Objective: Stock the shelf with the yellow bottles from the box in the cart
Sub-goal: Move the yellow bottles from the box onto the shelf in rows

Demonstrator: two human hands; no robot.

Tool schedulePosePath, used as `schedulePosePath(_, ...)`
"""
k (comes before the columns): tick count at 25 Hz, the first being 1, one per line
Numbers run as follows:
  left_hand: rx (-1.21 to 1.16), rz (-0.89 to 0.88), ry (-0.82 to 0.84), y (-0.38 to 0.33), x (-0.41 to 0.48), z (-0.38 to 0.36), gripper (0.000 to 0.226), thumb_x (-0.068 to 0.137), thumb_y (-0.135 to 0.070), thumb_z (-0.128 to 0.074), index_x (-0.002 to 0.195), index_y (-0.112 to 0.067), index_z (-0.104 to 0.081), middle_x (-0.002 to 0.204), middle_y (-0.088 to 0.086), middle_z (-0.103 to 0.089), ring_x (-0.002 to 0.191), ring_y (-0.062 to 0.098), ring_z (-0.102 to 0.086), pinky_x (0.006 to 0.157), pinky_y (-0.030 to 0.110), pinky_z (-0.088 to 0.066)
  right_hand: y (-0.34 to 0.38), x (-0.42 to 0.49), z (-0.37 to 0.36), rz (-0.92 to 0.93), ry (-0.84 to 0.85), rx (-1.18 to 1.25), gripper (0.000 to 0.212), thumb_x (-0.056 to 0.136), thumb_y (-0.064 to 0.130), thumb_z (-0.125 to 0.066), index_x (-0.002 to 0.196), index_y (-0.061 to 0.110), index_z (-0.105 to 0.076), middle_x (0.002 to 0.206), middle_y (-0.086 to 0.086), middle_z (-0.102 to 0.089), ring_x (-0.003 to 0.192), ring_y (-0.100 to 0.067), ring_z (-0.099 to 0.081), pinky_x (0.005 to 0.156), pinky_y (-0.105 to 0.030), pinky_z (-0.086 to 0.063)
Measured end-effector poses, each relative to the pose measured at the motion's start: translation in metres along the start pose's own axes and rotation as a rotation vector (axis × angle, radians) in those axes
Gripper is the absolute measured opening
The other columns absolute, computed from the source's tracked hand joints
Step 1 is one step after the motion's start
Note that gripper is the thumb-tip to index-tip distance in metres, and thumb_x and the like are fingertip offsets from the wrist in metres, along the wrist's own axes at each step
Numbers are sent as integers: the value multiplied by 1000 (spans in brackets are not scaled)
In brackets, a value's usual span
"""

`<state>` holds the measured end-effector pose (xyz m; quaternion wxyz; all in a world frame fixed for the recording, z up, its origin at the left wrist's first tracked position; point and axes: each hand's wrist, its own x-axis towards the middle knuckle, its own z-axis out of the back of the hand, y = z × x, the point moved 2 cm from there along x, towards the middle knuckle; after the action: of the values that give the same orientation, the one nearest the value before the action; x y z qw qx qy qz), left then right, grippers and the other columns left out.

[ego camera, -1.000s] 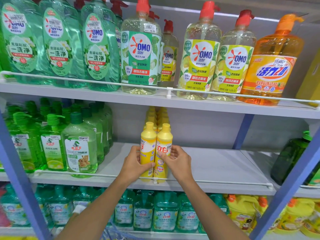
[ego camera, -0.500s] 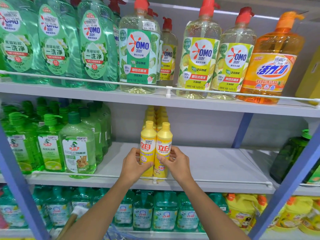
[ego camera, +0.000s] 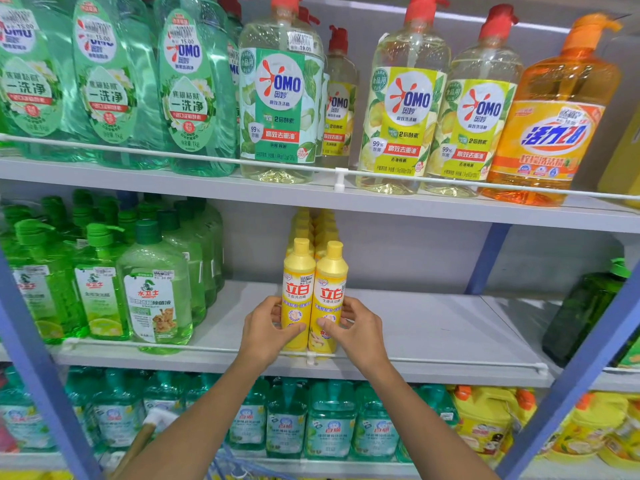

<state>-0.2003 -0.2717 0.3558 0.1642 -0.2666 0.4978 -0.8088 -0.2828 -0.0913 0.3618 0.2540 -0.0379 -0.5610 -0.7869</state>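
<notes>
Hands first, from the head camera: our left hand [ego camera: 265, 327] wraps one yellow bottle [ego camera: 297, 299], our right hand [ego camera: 356, 329] its twin [ego camera: 329, 303], fingers curled and pinching each low on the label. Both stand touching, upright, just behind the white rail [ego camera: 433, 361] on the middle shelf [ego camera: 433, 327], with more yellow caps in file behind. We judge the risk is toppling: letting go carelessly could tip them over that rail or knock the row behind.

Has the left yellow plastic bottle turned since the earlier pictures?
Yes. The left yellow plastic bottle now shows its red label characters, facing front; it stays behind the white wire rail.
</notes>
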Motion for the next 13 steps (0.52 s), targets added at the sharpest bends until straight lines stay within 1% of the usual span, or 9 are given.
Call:
schedulePosePath(2,7,2,-11,0,0,-1,52,71,-21,-91,115,-18,-64,99,-5,-72,88,-2,-64,72,12,-50,0,1,-1,2,10,-19,51,77,26,-88,123,22,-65,106,19,-70,97,13,-64,84,-11,-54)
schedulePosePath(3,8,1,-16,-1,1,-2,53,71,-21,-92,116,-18,-64,100,-5,-72,89,-2,-64,73,14,-51,1,3,-2,1,11,-23,51,77,25,-88,122,22,-66,106,18,-70,97,12,-65,85,-13,-55)
schedulePosePath(6,9,-7,-27,-2,1,-3,55,71,-21,-92,118,-16,-64,102,-4,-72,90,0,-65,81,24,-57,2,7,-5,-1,-2,-38,50,78,26,-88,123,21,-67,108,14,-72,97,7,-67,90,-20,-58)
schedulePosePath(7,5,-6,-29,-1,0,-3,57,71,-22,-92,120,-16,-63,104,-4,-72,91,1,-66,82,26,-58,2,7,-5,0,-2,-40,51,78,27,-88,123,21,-67,108,14,-72,97,8,-67,89,-19,-57)
schedulePosePath(10,-26,-9,-30,-2,-1,-2,60,73,-23,-90,124,-16,-60,109,-3,-70,96,7,-66,82,23,-55,1,5,-6,8,-10,-58,52,79,30,-87,125,24,-65,110,16,-71,99,10,-65,85,-10,-53)
schedulePosePath(11,-32,-12,-29,-2,-1,-2,59,75,-24,-89,125,-16,-60,109,-3,-70,96,8,-65,81,23,-54,1,4,-6,10,-16,-58,51,79,30,-87,126,24,-65,111,15,-71,100,8,-66,85,-10,-53)
schedulePosePath(13,-29,-9,-25,-3,1,-2,56,77,-24,-88,125,-15,-60,110,-2,-71,96,8,-65,84,27,-56,0,6,-6,8,-14,-56,51,80,30,-86,126,23,-65,112,13,-72,100,4,-67,86,-14,-54)
